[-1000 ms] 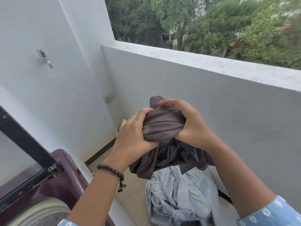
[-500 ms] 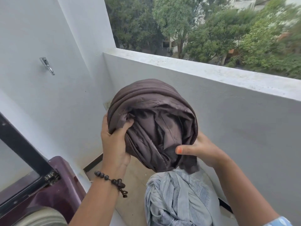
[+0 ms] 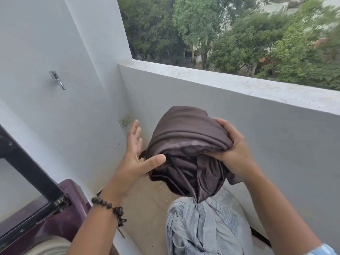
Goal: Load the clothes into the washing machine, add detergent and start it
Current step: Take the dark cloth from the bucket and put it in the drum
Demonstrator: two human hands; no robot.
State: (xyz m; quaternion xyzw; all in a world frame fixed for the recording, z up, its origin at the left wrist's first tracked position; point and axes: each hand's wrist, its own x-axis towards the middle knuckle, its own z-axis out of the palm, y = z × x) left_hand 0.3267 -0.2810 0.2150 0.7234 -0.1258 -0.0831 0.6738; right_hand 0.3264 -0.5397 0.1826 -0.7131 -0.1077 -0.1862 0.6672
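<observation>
You find no readable text, label, brand, number or sign on anything near your fingers or beyond them.

The one camera sat on my head, looking forward and down over my arms toward the balcony wall point(image 3: 230, 126) and the trees point(image 3: 230, 34) beyond, close above my hands. No second view shared the scene.

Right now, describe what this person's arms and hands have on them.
The left hand is bare, with a dark beaded bracelet round the wrist and a small tassel hanging from it. The right hand wears nothing; at the frame's lower right corner a light blue sleeve with small white motifs shows. No rings can be seen.
</observation>
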